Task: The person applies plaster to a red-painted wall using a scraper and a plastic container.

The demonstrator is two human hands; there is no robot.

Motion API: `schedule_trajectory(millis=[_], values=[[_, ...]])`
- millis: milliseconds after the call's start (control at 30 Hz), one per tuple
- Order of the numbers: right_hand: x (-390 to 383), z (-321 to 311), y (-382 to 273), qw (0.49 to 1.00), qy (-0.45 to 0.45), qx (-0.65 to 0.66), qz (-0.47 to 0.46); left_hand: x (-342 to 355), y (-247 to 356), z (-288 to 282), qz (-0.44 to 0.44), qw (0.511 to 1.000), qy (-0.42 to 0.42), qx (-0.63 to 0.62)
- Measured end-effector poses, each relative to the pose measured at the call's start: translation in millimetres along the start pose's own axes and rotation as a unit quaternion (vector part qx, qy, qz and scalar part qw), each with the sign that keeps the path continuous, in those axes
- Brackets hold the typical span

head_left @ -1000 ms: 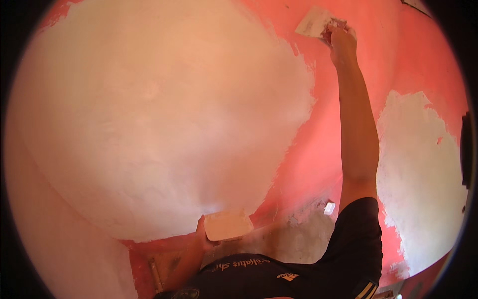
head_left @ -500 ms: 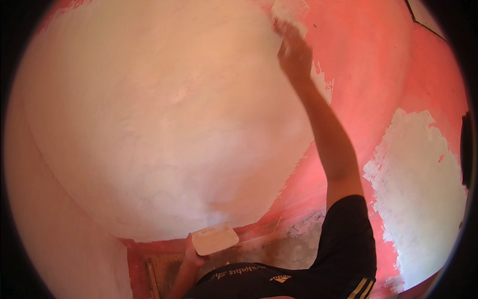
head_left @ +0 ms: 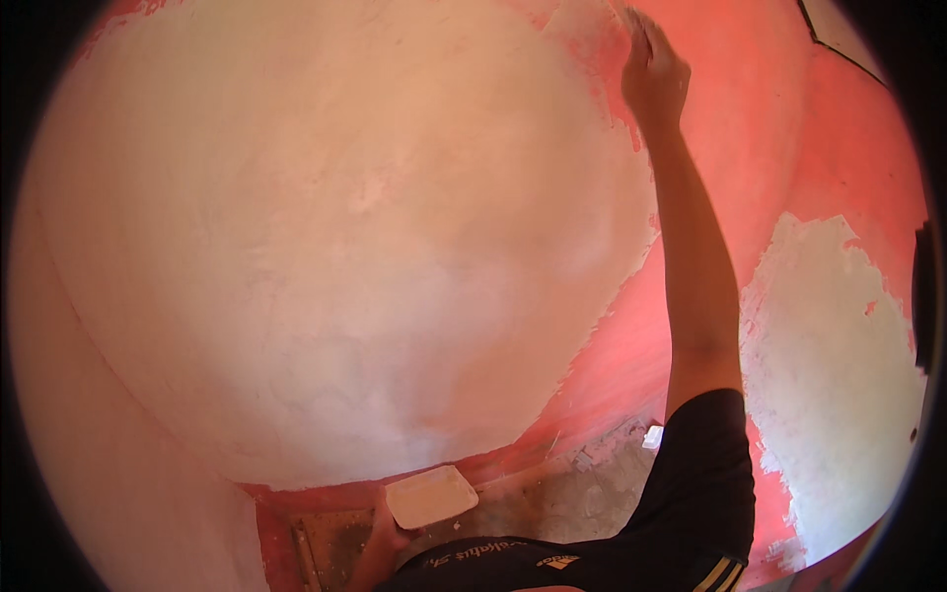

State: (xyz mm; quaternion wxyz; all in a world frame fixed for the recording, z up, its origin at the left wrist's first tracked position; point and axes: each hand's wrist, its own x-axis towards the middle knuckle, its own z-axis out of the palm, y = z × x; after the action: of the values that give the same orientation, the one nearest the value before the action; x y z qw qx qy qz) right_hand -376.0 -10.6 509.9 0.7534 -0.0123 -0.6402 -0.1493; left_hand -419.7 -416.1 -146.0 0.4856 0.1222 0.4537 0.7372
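Far left: pale side wall (head_left: 118, 464), curving with the lens. Big pale coat (head_left: 345, 247) fills the left and centre of the frame on a pink wall (head_left: 710, 168); ragged right edge, pink showing past it. Brown strip (head_left: 304, 553) at the lower left.

Left hand (head_left: 390, 528), lower centre-left: closed on the left side of a shallow container (head_left: 431, 498), thumb side up along the wall. Container is pale, roughly rectangular with rounded corners, slightly tilted, open side up. Inside reads cream all over; can't separate paste from bare tray, so no call on fill level.

Right of it, a rough grey-brown band (head_left: 567, 493), then a small white box-like item (head_left: 652, 436) just beside the dark sleeve (head_left: 695, 469).

Right hand (head_left: 656, 79), upper right, raised by the coat's edge. Fingers bent and bunched; can't tell how tight or on what.

Far right: second pale patch (head_left: 838, 385), ragged-edged, then a dark object (head_left: 923, 296) at the rim.
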Motion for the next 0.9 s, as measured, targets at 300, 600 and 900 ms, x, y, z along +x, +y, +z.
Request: schedule_trajectory(millis=[300, 600, 900], values=[[-204.9, 4.6, -65.8, 0.966, -0.190, -0.051, -0.168, -12.7, 31.8, 27.2, -0.007, 1.000, 0.024, -0.015], [-27.4, -28.0, -20.2, 0.999, -0.011, -0.026, -0.036, -42.0, 52.3, 52.1, 0.053, 0.994, 0.091, -0.010], [-136.1, 27.1, -38.1, 0.986, -0.069, -0.005, -0.152, -19.7, 33.8, 33.6, 0.043, 0.989, 0.090, -0.105]])
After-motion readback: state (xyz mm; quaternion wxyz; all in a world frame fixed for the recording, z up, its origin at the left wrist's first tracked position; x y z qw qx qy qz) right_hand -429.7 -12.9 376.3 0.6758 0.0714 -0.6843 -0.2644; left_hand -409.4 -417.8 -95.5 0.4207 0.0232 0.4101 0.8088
